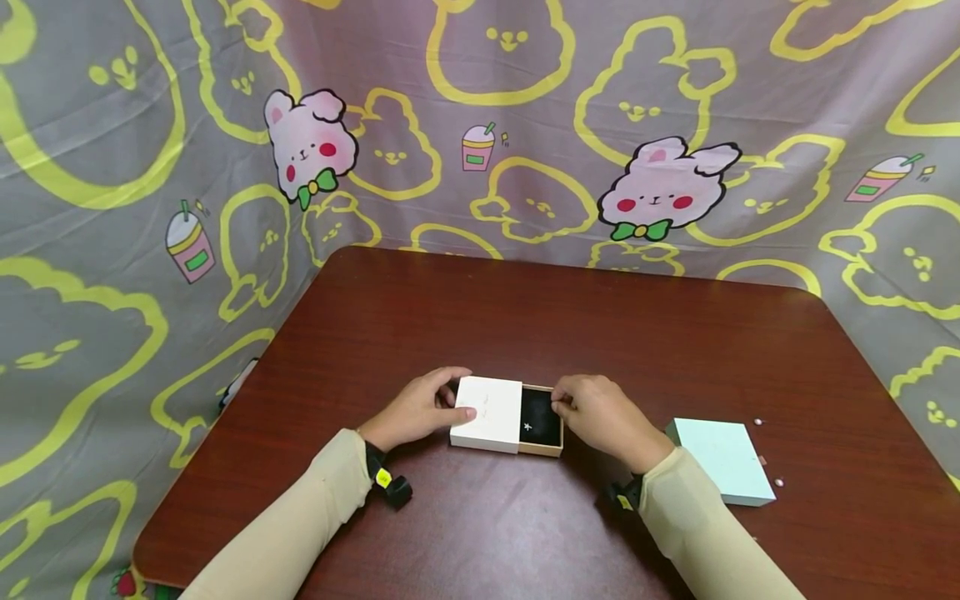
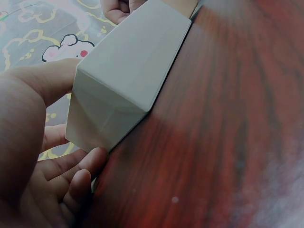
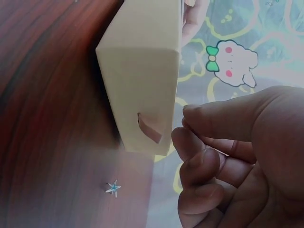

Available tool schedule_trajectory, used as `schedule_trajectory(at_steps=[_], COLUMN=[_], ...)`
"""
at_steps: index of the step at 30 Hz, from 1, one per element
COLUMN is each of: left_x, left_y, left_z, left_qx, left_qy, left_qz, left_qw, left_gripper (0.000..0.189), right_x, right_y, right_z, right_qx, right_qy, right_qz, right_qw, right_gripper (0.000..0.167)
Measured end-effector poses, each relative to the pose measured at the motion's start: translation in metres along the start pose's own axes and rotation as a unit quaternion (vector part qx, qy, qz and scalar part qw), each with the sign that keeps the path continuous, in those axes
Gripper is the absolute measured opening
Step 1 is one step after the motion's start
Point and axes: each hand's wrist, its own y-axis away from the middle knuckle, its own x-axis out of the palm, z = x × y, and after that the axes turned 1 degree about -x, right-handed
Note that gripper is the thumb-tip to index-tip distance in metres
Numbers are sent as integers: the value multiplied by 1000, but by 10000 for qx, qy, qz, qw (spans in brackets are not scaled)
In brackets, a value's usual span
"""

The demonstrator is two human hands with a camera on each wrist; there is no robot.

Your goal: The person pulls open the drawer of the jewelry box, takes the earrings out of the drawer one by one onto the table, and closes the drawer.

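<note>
A white slide-out box [image 1: 489, 412] lies on the table, its black-lined drawer [image 1: 542, 433] partly out of the right side. A small silvery star [image 1: 528, 427] rests on the black lining. My left hand [image 1: 416, 410] grips the white sleeve, thumb on top and fingers at its far and left sides. At the drawer's right rim is my right hand [image 1: 600, 417], fingers curled, with thumb and forefinger tips close together. Nothing can be made out between them in the right wrist view. That view shows a ribbon tab [image 3: 149, 129] on the drawer's end.
A pale mint box [image 1: 723, 461] sits right of my right forearm. Two small pearl-like pieces [image 1: 779, 482] lie beside it. In the right wrist view a star-shaped piece [image 3: 113, 188] lies on the table. Patterned cloth [image 1: 525, 125] hangs behind the table.
</note>
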Motion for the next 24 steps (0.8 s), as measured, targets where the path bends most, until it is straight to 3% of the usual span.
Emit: schedule_trajectory(at_steps=[24], left_x=[-1], left_y=[1], left_z=[-1], left_qx=[-2], left_qy=[41], left_qz=[36], left_qw=[10000], left_gripper=[69], right_x=[4], right_y=[-5], right_z=[9], right_qx=[-192], right_qy=[-21], right_qz=[91], right_qw=[9998], right_gripper=[1])
